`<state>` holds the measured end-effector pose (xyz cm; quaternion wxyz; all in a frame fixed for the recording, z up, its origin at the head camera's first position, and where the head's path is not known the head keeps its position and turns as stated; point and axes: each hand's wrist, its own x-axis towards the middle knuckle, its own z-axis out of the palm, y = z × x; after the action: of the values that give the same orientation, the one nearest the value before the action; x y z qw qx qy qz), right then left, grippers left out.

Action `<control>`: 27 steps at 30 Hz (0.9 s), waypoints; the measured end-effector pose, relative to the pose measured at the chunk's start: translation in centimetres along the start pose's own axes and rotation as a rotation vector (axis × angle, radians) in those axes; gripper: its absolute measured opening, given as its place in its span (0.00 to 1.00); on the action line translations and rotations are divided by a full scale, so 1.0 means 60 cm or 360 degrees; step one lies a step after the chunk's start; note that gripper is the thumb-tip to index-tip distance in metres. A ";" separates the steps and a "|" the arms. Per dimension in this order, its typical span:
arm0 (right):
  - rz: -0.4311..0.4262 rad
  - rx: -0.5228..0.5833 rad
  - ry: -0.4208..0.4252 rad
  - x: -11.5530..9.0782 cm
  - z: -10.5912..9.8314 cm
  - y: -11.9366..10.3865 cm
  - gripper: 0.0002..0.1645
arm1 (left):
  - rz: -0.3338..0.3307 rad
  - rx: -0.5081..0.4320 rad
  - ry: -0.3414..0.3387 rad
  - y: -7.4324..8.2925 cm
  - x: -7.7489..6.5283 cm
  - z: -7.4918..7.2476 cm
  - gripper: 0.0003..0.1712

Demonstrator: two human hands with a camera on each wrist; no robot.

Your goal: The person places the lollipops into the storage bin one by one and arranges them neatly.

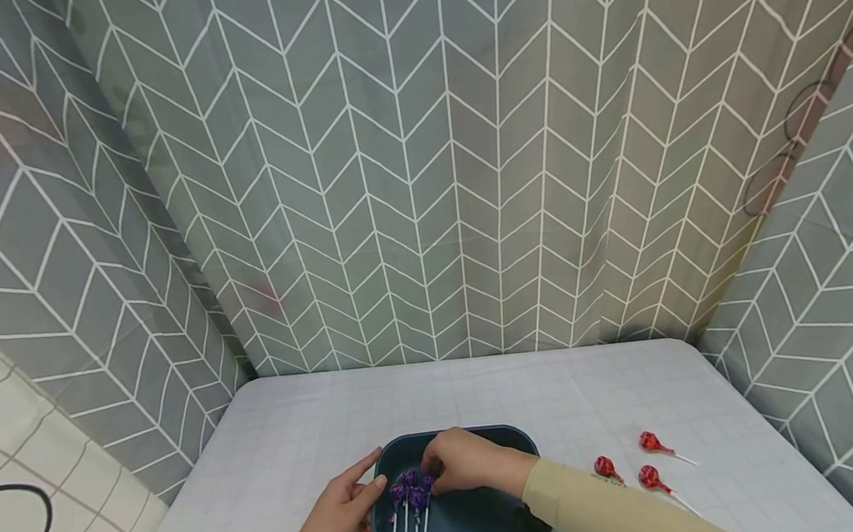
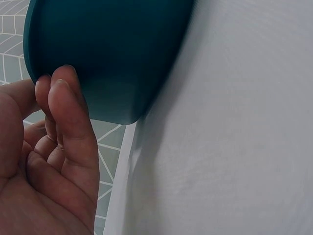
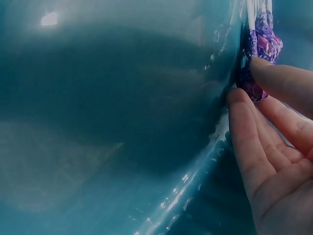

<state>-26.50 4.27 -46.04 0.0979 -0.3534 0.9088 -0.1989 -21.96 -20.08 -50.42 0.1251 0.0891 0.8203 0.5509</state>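
A dark teal plastic basin (image 1: 492,521) stands on the table at the front. My left hand (image 1: 336,507) holds its left wall, the thumb over the rim; in the left wrist view, fingertips meet the basin's edge (image 2: 112,54). Inside, at the left, several purple-wrapped lollipops (image 1: 416,497) lie bunched together with their white sticks toward me. My right hand (image 1: 466,462) reaches into the basin and pinches the rightmost purple lollipop (image 3: 253,91) by its wrapped head between thumb and fingers. Another purple head (image 3: 269,46) lies right beside it in the right wrist view.
Three red-wrapped lollipops lie on the white tabletop (image 1: 319,425) right of the basin: one far (image 1: 653,442), one near (image 1: 652,477) and one (image 1: 605,467) partly behind the right sleeve (image 1: 611,510). A grey chevron curtain (image 1: 419,175) hangs behind the table.
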 end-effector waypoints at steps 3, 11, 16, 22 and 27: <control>0.0008 0.0018 -0.0013 -0.001 -0.002 0.001 0.16 | 0.0005 -0.0006 -0.0001 -0.001 0.001 0.000 0.39; 0.0002 0.0122 -0.0014 -0.013 -0.017 0.004 0.19 | 0.0024 -0.0038 -0.0011 -0.002 -0.001 0.001 0.38; -0.0067 0.0198 0.0010 -0.023 -0.040 -0.001 0.20 | 0.0030 -0.0052 -0.0016 0.000 -0.003 0.000 0.38; -0.0116 0.0295 0.0066 -0.036 -0.067 0.003 0.21 | 0.0022 -0.0048 -0.0010 0.003 -0.002 -0.001 0.39; -0.0095 0.0442 0.0115 -0.058 -0.090 0.012 0.22 | 0.0021 -0.0044 -0.0007 0.003 -0.001 0.001 0.39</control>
<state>-26.10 8.70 -41.34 0.1071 -0.3559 0.8646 -0.3382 -21.88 -19.99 -50.24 0.1246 0.0941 0.8117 0.5628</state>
